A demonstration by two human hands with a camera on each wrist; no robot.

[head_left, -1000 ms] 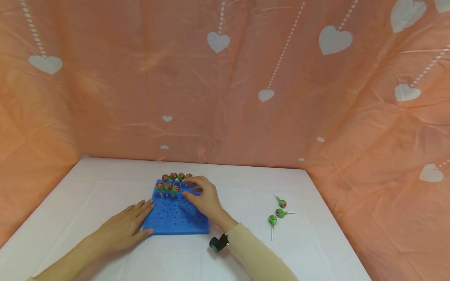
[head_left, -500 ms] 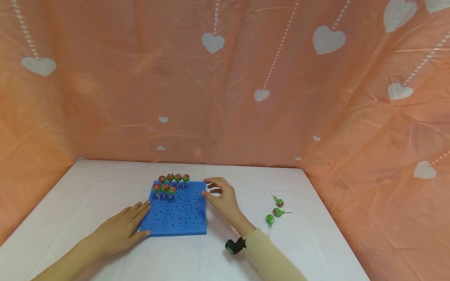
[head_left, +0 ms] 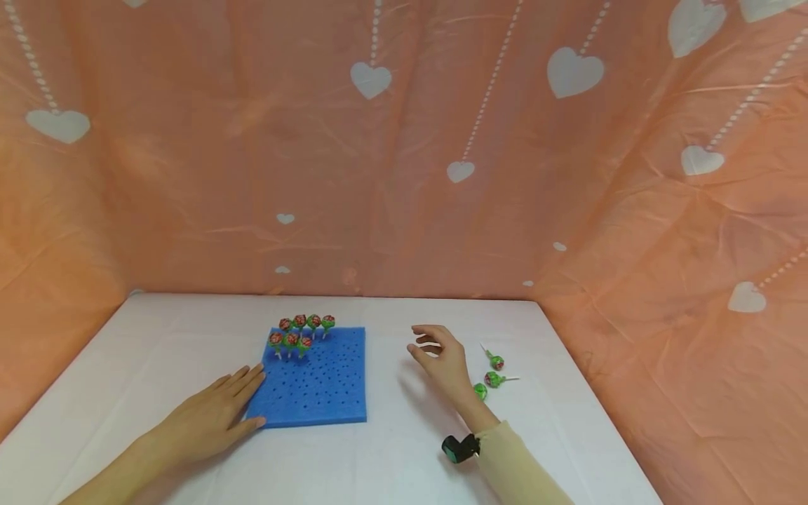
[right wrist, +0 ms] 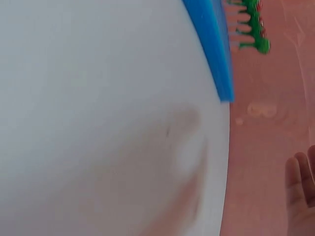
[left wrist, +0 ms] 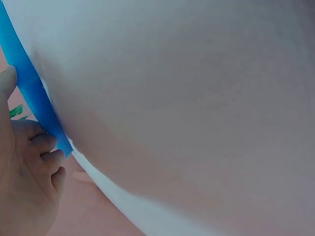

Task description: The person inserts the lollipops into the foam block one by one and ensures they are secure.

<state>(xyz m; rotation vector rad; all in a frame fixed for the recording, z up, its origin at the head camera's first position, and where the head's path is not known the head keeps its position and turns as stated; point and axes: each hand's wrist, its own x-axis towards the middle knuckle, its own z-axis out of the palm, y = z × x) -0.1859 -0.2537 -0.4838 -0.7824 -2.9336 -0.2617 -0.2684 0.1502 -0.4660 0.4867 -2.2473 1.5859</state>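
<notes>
Right hand [head_left: 447,365] has moved away from the blue board [head_left: 309,414] toward three loose lollipops [head_left: 492,379], half-curled, holding nothing. Left hand [head_left: 208,417] rests fairly straight fingers on the board's left edge, probably steadying it on the bench [head_left: 391,463]; holes keep seven standing lollipops [head_left: 291,340] upright.

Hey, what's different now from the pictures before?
The right hand moved off the blue board, rightward, toward the three loose lollipops, and holds nothing. The left hand stayed at the board's left edge; seven standing lollipops stayed in the board, and the loose ones stayed put.
</notes>
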